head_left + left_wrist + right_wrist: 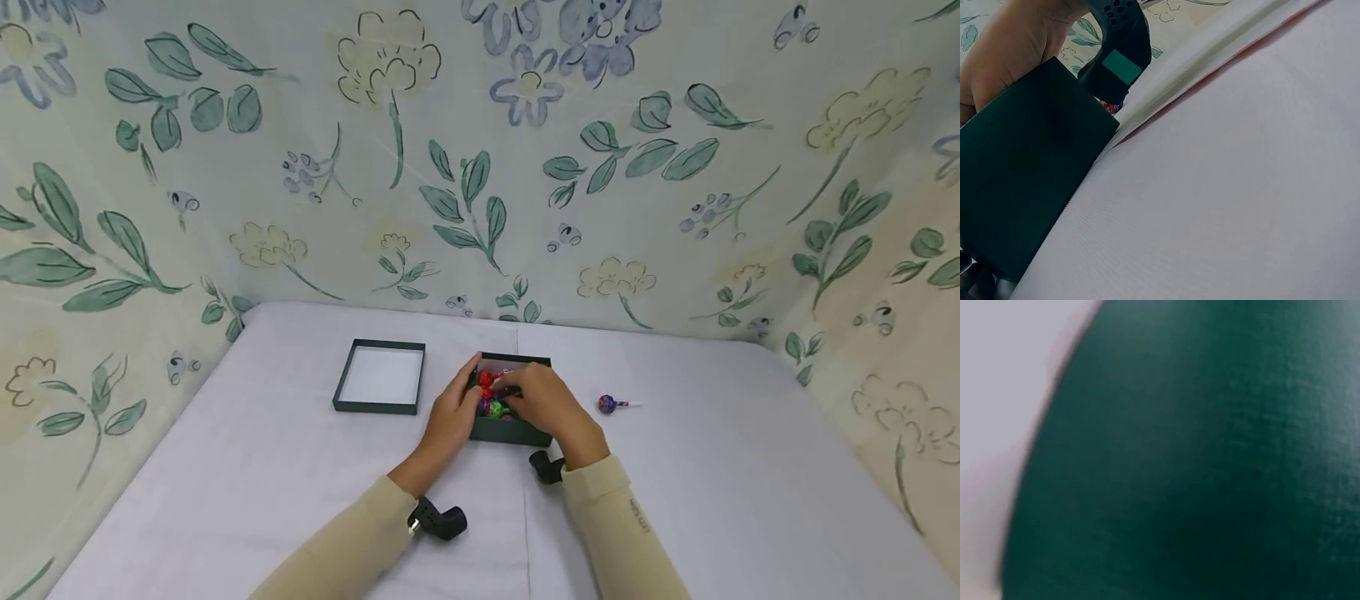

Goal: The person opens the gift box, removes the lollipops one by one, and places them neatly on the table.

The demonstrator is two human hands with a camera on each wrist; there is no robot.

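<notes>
At centre, the right hand (546,398) is lying over the green box (510,431), fingers bent among wrapped lollipops (496,408); whether it is pinching one cannot be told. The left hand (450,410) is gripping the box's left wall. Right of centre, nearer the right hand, a lone lollipop (609,404) is lying crosswise; the lid (379,376) is lying left.

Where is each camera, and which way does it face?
Head: worn on the head, looking forward and down at an open dark-green rectangular box; left hand, right hand and beige fabric sleeves show.
Left wrist: worn there, facing the box's outer wall and white cloth; right hand shows.
Right wrist: worn there, facing a close green surface, likely the box; no hand shows.
Head and left wrist share the box and right hand.
</notes>
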